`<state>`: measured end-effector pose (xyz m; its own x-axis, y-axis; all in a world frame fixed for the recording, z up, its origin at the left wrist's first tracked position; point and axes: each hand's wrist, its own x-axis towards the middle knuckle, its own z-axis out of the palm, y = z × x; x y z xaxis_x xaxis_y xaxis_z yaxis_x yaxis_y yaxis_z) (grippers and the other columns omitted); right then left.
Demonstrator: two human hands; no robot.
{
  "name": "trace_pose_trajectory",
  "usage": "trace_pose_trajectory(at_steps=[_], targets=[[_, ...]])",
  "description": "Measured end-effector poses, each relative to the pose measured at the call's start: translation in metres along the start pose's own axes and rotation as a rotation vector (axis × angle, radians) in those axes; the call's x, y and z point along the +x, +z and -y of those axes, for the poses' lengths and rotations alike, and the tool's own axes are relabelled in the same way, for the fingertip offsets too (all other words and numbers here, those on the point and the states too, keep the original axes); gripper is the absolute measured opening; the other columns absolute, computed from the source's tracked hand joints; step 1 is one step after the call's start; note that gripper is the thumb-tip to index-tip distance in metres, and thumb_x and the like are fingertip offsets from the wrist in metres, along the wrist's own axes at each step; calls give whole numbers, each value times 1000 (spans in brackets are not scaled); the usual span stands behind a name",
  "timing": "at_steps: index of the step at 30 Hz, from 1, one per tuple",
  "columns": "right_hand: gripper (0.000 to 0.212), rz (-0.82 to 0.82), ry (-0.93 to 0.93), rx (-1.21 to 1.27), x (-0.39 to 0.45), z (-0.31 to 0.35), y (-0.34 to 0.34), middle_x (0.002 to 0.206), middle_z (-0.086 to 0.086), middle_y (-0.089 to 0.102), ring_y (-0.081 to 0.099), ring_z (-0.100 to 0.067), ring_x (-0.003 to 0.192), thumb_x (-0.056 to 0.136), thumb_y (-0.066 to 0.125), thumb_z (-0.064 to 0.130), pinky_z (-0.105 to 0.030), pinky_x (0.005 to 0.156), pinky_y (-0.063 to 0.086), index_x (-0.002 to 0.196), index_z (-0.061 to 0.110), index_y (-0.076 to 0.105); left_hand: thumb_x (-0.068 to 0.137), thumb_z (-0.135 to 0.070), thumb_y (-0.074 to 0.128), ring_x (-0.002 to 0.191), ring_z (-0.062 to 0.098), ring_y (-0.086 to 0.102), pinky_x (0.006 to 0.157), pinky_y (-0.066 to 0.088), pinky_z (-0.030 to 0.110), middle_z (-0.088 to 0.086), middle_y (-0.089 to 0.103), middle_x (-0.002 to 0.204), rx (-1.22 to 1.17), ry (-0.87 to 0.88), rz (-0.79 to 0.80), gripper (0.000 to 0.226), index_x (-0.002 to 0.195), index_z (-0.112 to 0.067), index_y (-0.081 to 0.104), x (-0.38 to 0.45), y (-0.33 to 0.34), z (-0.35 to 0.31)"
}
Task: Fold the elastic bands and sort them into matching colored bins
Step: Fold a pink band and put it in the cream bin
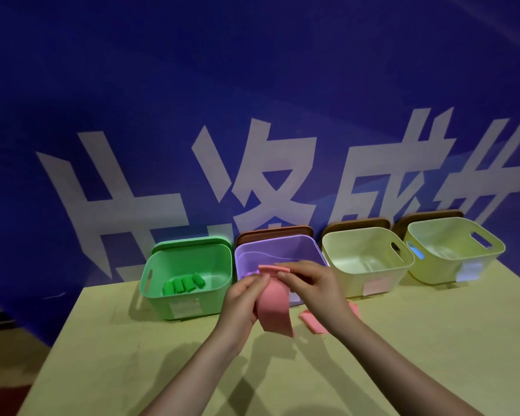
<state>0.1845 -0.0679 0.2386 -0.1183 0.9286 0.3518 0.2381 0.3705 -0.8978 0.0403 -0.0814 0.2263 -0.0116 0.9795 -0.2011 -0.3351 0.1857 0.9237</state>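
A pink elastic band (275, 307) hangs above the table in front of the purple bin (282, 250). My left hand (242, 298) pinches its upper left edge, and my right hand (311, 288) pinches the folded top end. Loose pink bands (312, 322) lie on the table under my right wrist, partly hidden. The green bin (189, 259) at the left holds several rolled green bands (183, 284). Two cream bins, one (367, 256) right of the purple and another (454, 250) at the far right, stand in the same row.
The tan table (403, 355) runs under all the bins, its left edge slanting toward the lower left. Brown lids lean behind the purple and cream bins. A blue banner with white characters (252, 115) fills the background.
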Motion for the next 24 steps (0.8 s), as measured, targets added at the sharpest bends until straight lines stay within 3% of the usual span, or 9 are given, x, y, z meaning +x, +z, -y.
trace_pose_trajectory(at_steps=[3,5,9,12,15,18,21,24], targets=[[22,71,-164,-218,-4,-11,-4,89,8,71,64,-6,86,85,68,18,-21,76,48,104,26,75,94,-4,43,83,19,66,74,53,26,14,71,92,-52,-12,65,27,97,3,68,-4,-4,-6],[26,119,-256,-354,-4,-13,-9,94,5,69,63,-6,86,89,60,30,-21,76,49,110,23,73,96,-12,38,75,15,69,67,55,23,10,73,85,-87,-51,108,30,96,0,66,-5,-7,-9],[32,212,-390,-550,-4,-7,-14,101,8,65,59,-2,93,91,51,27,-11,79,43,117,23,69,84,-25,58,94,24,65,85,51,32,20,69,108,-50,-20,118,41,112,5,64,-5,-9,-6],[36,175,-152,-323,-7,-5,-14,101,16,61,57,1,95,91,53,16,-12,86,43,126,20,63,88,-17,58,90,25,63,77,48,34,21,69,106,7,13,136,25,106,-4,69,-1,-9,-4],[33,55,147,35,-15,-2,-8,85,12,64,60,-3,83,92,62,16,-26,85,50,124,20,62,86,-21,66,88,23,63,77,46,37,14,71,99,100,64,137,12,94,-15,73,2,-5,-7],[12,-46,181,47,-21,-5,1,74,11,68,60,-4,74,87,69,19,-30,73,50,97,20,73,77,-33,71,92,25,63,80,47,38,14,71,102,217,123,160,29,97,-13,73,-1,1,-7],[5,-167,200,92,-27,-6,2,72,3,69,61,-10,70,82,70,21,-36,71,51,82,20,75,90,-13,63,89,19,64,77,50,27,13,72,97,311,204,169,16,99,-2,69,-1,6,-4],[14,-260,160,77,-37,-4,-3,67,13,68,60,-2,66,83,71,7,-22,65,48,81,20,74,92,-9,59,88,20,66,80,51,33,8,73,93,358,243,188,12,96,-4,70,-5,16,-1]])
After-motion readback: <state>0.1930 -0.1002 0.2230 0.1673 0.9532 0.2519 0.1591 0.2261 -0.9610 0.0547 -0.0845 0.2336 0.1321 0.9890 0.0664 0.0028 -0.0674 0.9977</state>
